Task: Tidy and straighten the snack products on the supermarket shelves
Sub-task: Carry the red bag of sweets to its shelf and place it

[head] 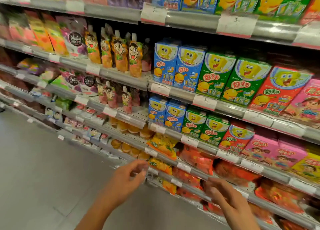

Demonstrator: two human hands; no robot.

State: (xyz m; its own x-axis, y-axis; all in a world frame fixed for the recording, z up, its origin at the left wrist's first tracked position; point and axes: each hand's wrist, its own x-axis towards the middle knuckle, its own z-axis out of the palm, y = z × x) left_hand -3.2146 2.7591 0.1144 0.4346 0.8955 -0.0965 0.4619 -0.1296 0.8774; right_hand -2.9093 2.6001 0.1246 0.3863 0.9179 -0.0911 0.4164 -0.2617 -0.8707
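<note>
1. Shelving (204,98) fills the view in stacked tiers with grey price rails, running away to the left above a grey floor (34,160). The snack goods to be straightened sit on every tier; both hands are down at the low ones.

2. Boxes with a yellow cartoon sponge face come next in bulk: blue boxes (174,65), green boxes (230,77) and a red box (278,91) on the middle tier. Large red Chinese characters cross each front; I cannot read them surely. Pink boxes (270,152) with cartoon children stand to the right.

3. Pouches with spouts and a cartoon face (121,55) stand close together. Several lean, so a knock, I judge, could tip the row.

4. Bags in orange and yellow (162,146) overhang the rail of their tier. A careless brush by a wrist might drag one to the floor. Red bags (197,158) lie beside them, rumpled.

5. Left hand (131,176) reaches at the rail edge, fingers loosely curled. Blur hides whether they pinch anything, so I cannot tell.

6. Right hand (223,195) lies against the front of a lower tier, fingers fairly straight and holding nothing that I can see, though blurred.

7. Price tags (236,24) show a handwritten "3"; the rest is illegible. A tug could loosen the tags.
</note>
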